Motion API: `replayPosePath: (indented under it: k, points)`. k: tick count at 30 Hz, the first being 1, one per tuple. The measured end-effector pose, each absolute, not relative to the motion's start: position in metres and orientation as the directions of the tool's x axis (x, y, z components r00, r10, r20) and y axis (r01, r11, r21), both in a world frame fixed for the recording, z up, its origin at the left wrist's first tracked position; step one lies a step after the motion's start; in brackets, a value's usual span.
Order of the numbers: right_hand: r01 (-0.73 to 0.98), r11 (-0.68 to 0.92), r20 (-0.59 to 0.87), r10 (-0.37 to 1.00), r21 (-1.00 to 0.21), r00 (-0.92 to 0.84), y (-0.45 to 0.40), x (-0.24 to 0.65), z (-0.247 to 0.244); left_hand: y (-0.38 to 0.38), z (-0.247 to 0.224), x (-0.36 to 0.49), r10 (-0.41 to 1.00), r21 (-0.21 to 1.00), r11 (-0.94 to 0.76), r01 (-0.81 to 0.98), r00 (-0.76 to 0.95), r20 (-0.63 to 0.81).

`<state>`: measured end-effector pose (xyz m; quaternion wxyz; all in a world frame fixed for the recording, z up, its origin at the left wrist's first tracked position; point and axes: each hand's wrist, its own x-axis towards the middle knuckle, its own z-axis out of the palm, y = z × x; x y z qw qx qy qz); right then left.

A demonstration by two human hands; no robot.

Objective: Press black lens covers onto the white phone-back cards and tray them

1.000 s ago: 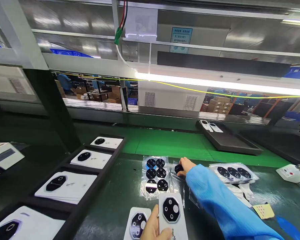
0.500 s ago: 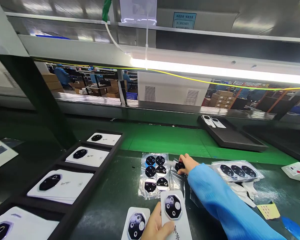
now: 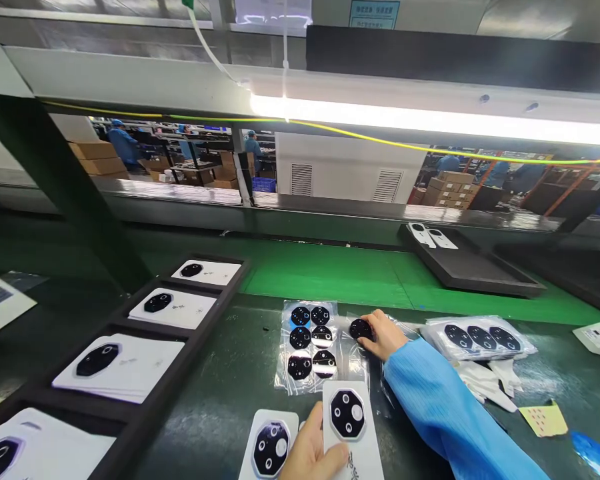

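My left hand (image 3: pixel 313 453) is at the bottom of the view, holding two white cards. Each card carries a black octagonal camera-lens cover: one card (image 3: pixel 353 457) stands upright, and the other (image 3: pixel 247 460) sits to its left, partly behind my fingers. My right hand (image 3: pixel 383 335), in a blue sleeve (image 3: pixel 455 407), pinches a small black piece (image 3: pixel 361 329) on a clear plastic sheet. Next to that hand lies a clear sheet of black round pieces (image 3: pixel 307 347).
A black rack (image 3: pixel 145 347) on the left holds white cards with black covers. A bagged stack of octagonal covers (image 3: pixel 477 338) lies right of my hand. Behind is a green belt (image 3: pixel 330 273) with a dark tray (image 3: pixel 475 270). A yellow pad (image 3: pixel 543 420) lies front right.
The whole scene has shifted upward as my head tilts down. A hand at the right edge has left the view. My right hand has moved slightly on the black piece.
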<state>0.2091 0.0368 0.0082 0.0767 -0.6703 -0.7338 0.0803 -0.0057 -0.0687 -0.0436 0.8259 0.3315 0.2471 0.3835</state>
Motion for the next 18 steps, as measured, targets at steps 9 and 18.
replayPosePath:
  k: [9, 18]
  points:
    - [0.946, 0.114, 0.027, 0.993, -0.303, -0.111, 0.046, 0.216, -0.017, -0.069, -0.044, -0.006, 0.795, 0.746, 0.492, -0.449, 0.581, -0.175]
    - [0.916, 0.150, 0.063, 0.989, -0.372, -0.137, 0.034, 0.211, -0.013, -0.072, -0.044, -0.004, 0.797, 0.718, 0.501, -0.484, 0.580, -0.165]
